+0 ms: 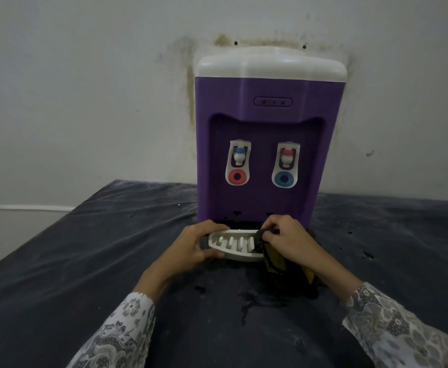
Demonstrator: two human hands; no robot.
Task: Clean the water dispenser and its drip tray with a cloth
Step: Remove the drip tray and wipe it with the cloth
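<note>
A desk covered in dark navy sheeting [84, 261] fills the lower frame. At upper centre a purple plastic water dispenser with a white top [268, 123] stands on it against the wall. Dark wet blotches [246, 301] mark the sheeting at lower centre.

The purple water dispenser [260, 144] stands against the stained wall [84, 88] — no way round behind it. Its white drip tray [233, 248] sits at its foot, flanked by both hands and a black-and-yellow cloth [273, 261]. To either side the dark counter [84, 248] lies open — broad on the left.
</note>
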